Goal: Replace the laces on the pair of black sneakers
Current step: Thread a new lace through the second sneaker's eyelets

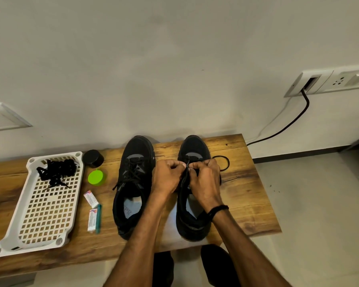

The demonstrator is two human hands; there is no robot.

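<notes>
So I'm looking down at both hands working over the shoe (193, 216) right under them. The left hand (167, 175) and right hand (205, 180) are both curling in and pinching the lace (187, 167) between fingertips. Their knuckles are nearly touching, up toward the toe end. A loop (228, 161) of slack is lying on the table (247, 193) just beyond the right hand. The other shoe (135, 183) is sitting just left of the left hand and looking fully laced, so I'm guessing we're past halfway. Further left, a tray (8, 241) is holding a lace pile (56, 170).

What's worrying me is black lace on a black shoe, with the fingers hiding the eyelets. I honestly can't tell which hole is being fed. Skipping one or twisting the lace is looking way too easy here. Tugging harder on one side could be leaving uneven ends, and that loose loop could be snagging round the toe.
</notes>
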